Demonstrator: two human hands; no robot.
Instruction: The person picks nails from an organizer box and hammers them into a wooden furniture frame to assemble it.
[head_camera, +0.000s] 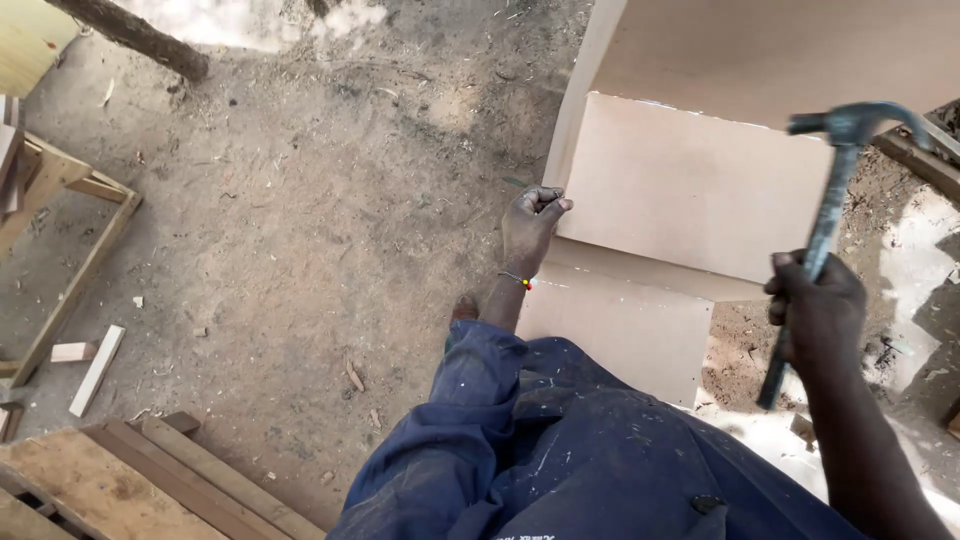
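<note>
A claw hammer is held raised in the right hand, which is closed around the lower part of the metal handle; the head is lifted at upper right, above and to the right of the work. The left hand is pinched shut at the left edge of a pale board assembly, fingertips together as though a small nail were held there, though no nail can be made out at this size. The assembly is seen to stand on the dirt floor, made of flat panels joined at right angles, with a lower panel just in front of the person's blue-trousered knee. Wooden frames and offcuts lie well apart to the left. Judgement: for a clean strike, whatever is pinched should be kept upright and square to the board edge, the first blows kept light, and the fingers withdrawn once it stands by itself. The grip low on the handle is judged suitable for power but less so for accuracy; the thin panel edge could split if struck off-line.
</note>
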